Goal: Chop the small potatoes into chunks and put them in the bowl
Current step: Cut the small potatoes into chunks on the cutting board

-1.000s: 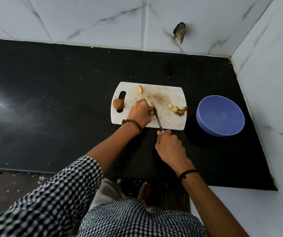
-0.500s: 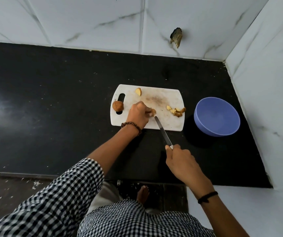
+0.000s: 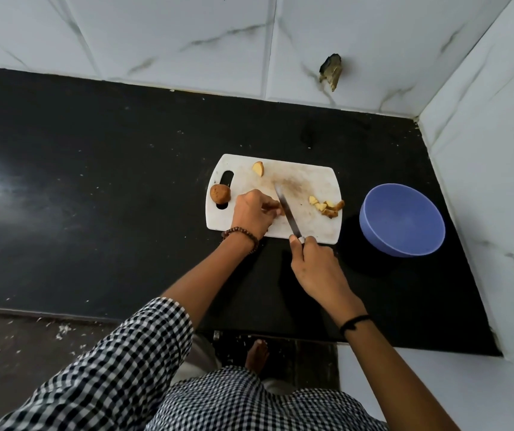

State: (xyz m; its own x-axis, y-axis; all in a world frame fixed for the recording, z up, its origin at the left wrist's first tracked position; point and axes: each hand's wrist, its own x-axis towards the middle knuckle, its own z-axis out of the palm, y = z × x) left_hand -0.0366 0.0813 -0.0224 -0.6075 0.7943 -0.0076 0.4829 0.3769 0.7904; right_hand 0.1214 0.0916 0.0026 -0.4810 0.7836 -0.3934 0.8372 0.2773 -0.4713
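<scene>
knife on the board, potato piece under my fingers

my left hand (image 3: 254, 213) is down on the white cutting board (image 3: 305, 178), fingers curled over a potato piece (image 3: 281, 212) that i pin at my fingertips (most of it is hidden, only a sliver shows beside the blade). my right hand (image 3: 314, 269) is wrapped round the handle of the knife (image 3: 286, 213) just off the near edge of the board. the blade runs up and to the left across the board, right against my left fingertips.

a whole small potato (image 3: 220, 193) sits at the left end of the board, over the handle slot. a cut wedge (image 3: 258, 168) lies alone near the far edge. a small heap of chunks (image 3: 327, 206) lies at the right end of the board, well apart from my hands.

the blue bowl (image 3: 405, 213) stands on the black bench (image 3: 94, 181) just to the right of the board, not touching it, near the corner of the white tiled wall (image 3: 187, 32). a beaded bracelet (image 3: 243, 236) is on my left wrist and a black band (image 3: 353, 323) on my right.
</scene>
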